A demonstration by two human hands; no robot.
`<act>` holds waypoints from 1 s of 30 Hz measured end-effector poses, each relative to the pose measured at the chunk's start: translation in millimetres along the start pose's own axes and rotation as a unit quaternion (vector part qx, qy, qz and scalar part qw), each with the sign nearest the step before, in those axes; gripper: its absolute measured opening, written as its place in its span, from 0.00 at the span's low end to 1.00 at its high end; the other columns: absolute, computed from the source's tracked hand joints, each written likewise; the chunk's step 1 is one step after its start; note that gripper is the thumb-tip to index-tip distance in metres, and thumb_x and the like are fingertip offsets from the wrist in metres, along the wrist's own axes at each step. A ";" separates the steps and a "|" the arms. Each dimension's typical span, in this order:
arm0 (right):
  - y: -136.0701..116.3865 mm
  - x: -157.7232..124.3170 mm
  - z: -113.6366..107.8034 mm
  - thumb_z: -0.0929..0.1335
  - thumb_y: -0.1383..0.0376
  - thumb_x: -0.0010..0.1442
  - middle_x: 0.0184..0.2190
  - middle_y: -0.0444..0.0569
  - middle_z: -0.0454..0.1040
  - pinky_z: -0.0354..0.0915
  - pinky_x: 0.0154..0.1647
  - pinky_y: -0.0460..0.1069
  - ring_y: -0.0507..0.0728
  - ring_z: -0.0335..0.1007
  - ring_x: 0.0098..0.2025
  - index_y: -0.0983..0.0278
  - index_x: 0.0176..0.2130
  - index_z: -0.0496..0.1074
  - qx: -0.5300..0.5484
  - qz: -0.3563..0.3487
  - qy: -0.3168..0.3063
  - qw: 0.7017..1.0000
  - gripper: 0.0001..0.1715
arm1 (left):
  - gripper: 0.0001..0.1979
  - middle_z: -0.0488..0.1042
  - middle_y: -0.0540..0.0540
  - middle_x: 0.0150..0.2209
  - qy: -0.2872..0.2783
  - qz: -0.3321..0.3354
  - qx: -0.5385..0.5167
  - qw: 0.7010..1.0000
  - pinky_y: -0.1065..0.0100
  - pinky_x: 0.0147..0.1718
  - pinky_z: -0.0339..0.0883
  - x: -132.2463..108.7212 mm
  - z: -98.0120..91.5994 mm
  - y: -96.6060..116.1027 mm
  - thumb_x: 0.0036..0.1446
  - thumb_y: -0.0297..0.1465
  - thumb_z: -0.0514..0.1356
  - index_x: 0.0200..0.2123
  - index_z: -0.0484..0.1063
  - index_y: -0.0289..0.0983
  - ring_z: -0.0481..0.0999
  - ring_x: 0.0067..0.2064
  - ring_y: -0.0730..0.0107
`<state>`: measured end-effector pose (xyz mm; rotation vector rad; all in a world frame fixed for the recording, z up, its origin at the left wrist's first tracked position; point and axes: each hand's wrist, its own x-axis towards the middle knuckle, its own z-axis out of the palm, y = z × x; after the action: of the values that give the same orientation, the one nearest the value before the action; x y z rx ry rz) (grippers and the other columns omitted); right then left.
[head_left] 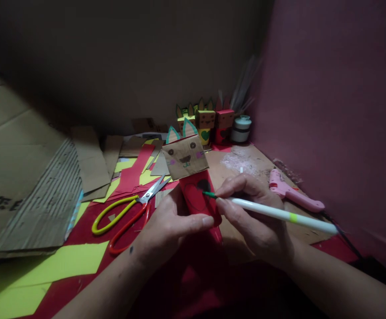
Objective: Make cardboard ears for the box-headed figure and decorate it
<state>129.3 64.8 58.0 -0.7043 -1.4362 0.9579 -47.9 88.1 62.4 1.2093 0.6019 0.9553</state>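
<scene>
A cardboard figure (186,160) has a box head with green-edged ears, a drawn face and a red body. My left hand (176,221) is wrapped round the red body from below, its thumb across the front. Between the fingertips of my right hand (249,212) is a white marker (279,212), whose green tip meets the body. A heart outline shows on the red front, with a dark patch coloured in at its upper right. The scissors (142,199), with one yellow and one red handle, lie partly spread to the left of my left hand.
Similar figures (206,122) stand at the back beside a pale lidded jar (241,128). A pink glue gun (294,192) lies at the right, with its cable running forward. Cardboard pieces (40,195) and yellow paper (66,261) cover the left.
</scene>
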 end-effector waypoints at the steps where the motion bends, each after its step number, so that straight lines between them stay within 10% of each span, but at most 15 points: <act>1: -1.0 0.4 0.4 0.72 0.69 0.65 0.24 0.38 0.70 0.59 0.21 0.43 0.49 0.62 0.23 0.55 0.39 0.74 -0.007 -0.003 0.002 1.000 0.08 | 0.17 0.79 0.46 0.43 -0.003 0.001 -0.008 1.000 0.61 0.48 0.72 0.2 0.7 0.0 0.52 0.28 0.72 0.47 0.78 0.39 0.77 0.47 0.60; 30: 0.2 1.3 -1.6 0.72 0.66 0.67 0.24 0.39 0.69 0.61 0.23 0.46 0.50 0.63 0.24 0.56 0.41 0.74 0.011 0.005 0.000 1.000 0.04 | 0.19 0.79 0.44 0.48 0.003 -0.012 0.019 1.000 0.57 0.55 0.70 -1.2 -2.0 -0.3 0.55 0.28 0.71 0.50 0.77 0.40 0.76 0.53 0.54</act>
<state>130.7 66.4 58.4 -0.6954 -1.4206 0.9798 -50.0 88.1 61.4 1.2300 0.6397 0.9306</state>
